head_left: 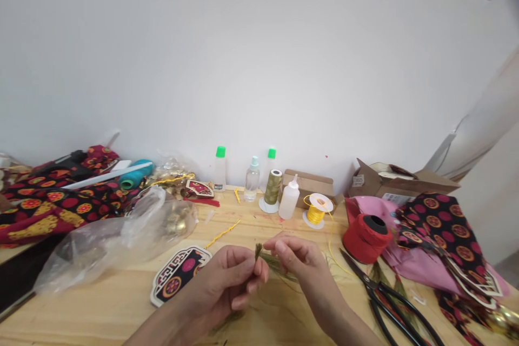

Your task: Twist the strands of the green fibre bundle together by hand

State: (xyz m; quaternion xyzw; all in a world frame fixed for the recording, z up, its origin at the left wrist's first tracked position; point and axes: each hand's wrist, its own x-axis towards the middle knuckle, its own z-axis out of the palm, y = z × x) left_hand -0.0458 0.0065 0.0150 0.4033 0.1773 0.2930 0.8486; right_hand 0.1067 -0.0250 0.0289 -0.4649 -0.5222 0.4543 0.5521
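My left hand point(229, 281) and my right hand point(302, 262) meet over the wooden table point(101, 308), both pinched on a small bundle of olive-green threads point(270, 260). The bundle's short end sticks up between my thumbs and its loose strands fan out to the right under my right fingers. A patterned fabric patch point(178, 275) with a white border lies just left of my left hand. A thin yellow cord point(222, 234) lies behind my hands.
Black scissors point(385, 297), a red spool point(367, 238), a yellow spool point(318, 211) and an olive thread cone point(273, 188) sit to the right and behind. A clear plastic bag point(117, 235) lies left. Bottles point(220, 168), cardboard boxes point(389, 179) and patterned cloth point(44, 203) line the wall.
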